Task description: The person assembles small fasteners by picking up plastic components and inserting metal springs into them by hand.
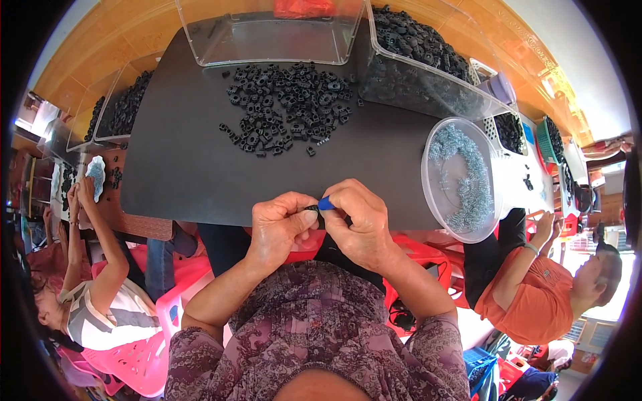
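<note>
The left hand (284, 217) pinches a small black piece (312, 209) between thumb and fingertips; the right hand (358, 217) curls against it from the other side, though I cannot tell whether its fingers grip the piece or merely touch it. The two hands meet at the near edge of a broad dark table (187, 174), and the piece sits between them, in front of the person's patterned top (307, 321). On the table's far right corner stands a clear bin (421, 87) packed with black parts (418, 40); to its left, along the far edge, is another clear bin (274, 43) with something red (304, 8) behind or inside it. Near the right edge, a round clear tub (436, 204) carries a crescent of pale blue pieces (471, 190). A loose heap of black parts (287, 100) spreads between the hands and the far bins, well apart from the fingers. Smallest of all, a blue cover (326, 203) wraps a right-hand fingertip, just beside the held piece.
</note>
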`<action>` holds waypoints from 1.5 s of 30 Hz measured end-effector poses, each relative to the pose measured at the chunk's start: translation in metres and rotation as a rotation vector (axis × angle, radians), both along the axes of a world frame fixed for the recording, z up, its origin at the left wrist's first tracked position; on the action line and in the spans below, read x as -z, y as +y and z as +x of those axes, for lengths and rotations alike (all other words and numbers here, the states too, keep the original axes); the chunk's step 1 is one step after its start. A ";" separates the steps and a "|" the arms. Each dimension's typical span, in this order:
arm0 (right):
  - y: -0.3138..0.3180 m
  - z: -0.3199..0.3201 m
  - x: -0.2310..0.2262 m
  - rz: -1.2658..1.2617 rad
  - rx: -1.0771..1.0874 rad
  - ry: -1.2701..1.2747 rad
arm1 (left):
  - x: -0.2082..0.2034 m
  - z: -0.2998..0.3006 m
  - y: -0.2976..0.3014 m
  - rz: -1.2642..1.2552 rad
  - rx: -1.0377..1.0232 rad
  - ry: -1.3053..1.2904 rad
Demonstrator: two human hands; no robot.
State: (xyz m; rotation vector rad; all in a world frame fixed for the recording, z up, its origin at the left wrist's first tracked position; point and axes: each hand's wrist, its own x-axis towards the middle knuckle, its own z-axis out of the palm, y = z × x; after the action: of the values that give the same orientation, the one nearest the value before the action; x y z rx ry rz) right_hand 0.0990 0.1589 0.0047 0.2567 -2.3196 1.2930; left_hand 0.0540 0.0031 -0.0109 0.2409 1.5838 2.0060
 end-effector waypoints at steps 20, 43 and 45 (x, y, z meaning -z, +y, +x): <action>0.019 0.014 0.013 -0.408 0.210 -0.202 | -0.019 -0.050 -0.004 -0.837 0.361 1.683; 0.031 -0.069 0.022 0.581 0.228 0.096 | -0.014 -0.058 -0.012 -0.539 0.250 1.529; 0.030 -0.072 0.021 0.588 0.203 0.091 | -0.035 -0.071 -0.005 -0.533 0.174 1.516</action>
State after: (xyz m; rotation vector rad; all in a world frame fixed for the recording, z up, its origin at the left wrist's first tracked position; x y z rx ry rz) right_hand 0.0268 0.1884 -0.0164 0.2508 -2.5164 0.4723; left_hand -0.0174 -0.0018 0.0243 1.8776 2.6424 1.0050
